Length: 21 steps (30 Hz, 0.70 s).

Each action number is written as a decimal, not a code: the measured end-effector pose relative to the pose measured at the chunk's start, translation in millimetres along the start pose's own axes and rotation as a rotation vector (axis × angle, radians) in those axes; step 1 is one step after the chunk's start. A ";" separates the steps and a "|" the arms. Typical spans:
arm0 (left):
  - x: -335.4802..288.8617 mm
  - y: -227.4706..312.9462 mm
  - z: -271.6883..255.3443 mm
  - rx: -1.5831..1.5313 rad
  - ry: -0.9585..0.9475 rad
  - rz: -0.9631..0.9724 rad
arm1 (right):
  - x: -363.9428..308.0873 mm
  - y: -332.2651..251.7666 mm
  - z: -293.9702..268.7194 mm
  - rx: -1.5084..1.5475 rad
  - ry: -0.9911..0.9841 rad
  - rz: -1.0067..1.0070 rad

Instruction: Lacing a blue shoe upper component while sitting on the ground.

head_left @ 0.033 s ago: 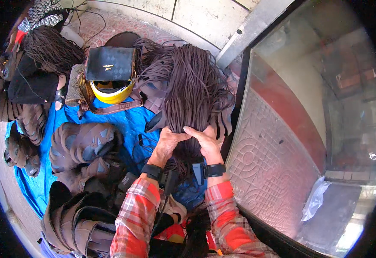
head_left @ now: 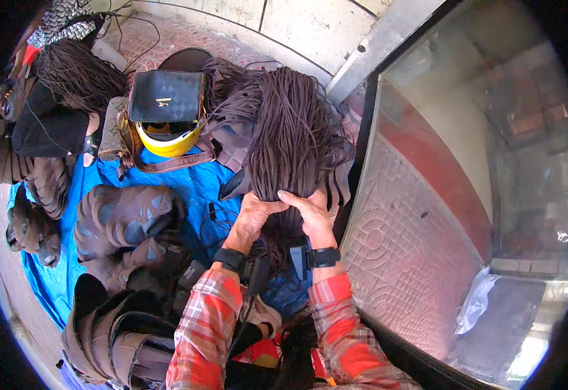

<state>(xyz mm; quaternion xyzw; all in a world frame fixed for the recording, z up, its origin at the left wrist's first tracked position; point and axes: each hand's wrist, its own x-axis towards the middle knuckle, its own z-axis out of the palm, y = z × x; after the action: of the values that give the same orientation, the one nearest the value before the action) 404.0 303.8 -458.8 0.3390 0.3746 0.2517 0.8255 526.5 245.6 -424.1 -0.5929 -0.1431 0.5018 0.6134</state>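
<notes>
A thick bundle of dark brown laces (head_left: 290, 127) lies in front of me, its loose strands fanning away to the far side. My left hand (head_left: 255, 213) wraps round the near part from the left, and my right hand (head_left: 311, 209) does so from the right. Both thumbs press on top and nearly meet, while most of the other fingers are hidden under the strands. More dark strands hang below my hands. Shoe uppers (head_left: 232, 185) in brown and grey lie beside and partly beneath the bundle.
Stacked shoe uppers (head_left: 125, 221) lie on a blue tarp (head_left: 112, 170) to the left, with more brown pieces (head_left: 121, 331) nearer me. A black bag (head_left: 165, 97) rests on a yellow helmet (head_left: 170, 144). Another lace bundle (head_left: 79, 75) is far left. A glass panel (head_left: 420, 214) stands at the right.
</notes>
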 end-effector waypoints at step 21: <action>-10.1 14.3 -4.1 -0.201 0.070 -0.064 | 18.8 4.0 -17.0 0.174 -0.057 0.126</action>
<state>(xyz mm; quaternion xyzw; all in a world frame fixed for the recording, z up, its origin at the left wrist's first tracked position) 392.5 307.7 -445.6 0.2333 0.3865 0.2732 0.8494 546.4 249.7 -439.8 -0.5308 -0.0790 0.5663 0.6255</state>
